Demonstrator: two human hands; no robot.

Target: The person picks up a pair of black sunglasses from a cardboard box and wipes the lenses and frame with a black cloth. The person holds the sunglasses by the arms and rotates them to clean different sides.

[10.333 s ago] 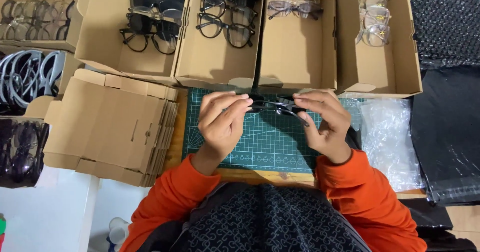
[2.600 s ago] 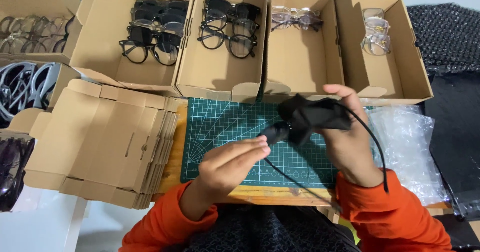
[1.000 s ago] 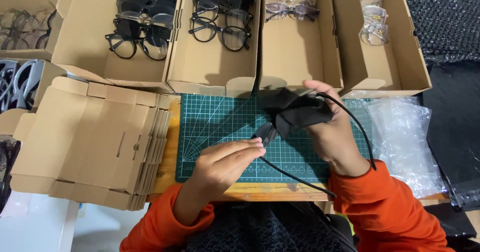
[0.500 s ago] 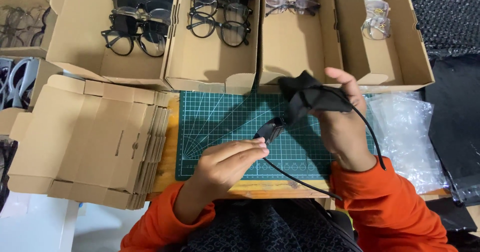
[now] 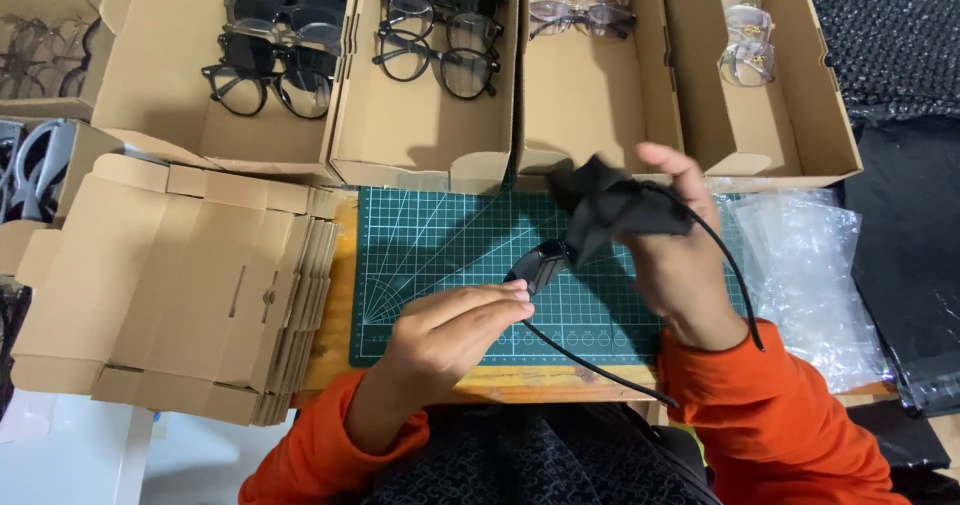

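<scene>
The left hand point(image 5: 450, 330) pinches the front of a pair of black glasses point(image 5: 545, 265) between thumb and fingertips, just above the green cutting mat point(image 5: 430, 245). The frame's long axis runs from lower left, at the left hand, up and right into a black cleaning cloth point(image 5: 610, 210). The right hand point(image 5: 680, 255) presses that cloth around the frame, fingers closed on it. Both thin temple arms trail down and right, toward the orange sleeve. The mat's left half lies bare. Behind the mat stand open cardboard boxes of glasses point(image 5: 440, 95); flattened cartons point(image 5: 180, 285) border the left, clear plastic bags point(image 5: 810, 275) the right.
</scene>
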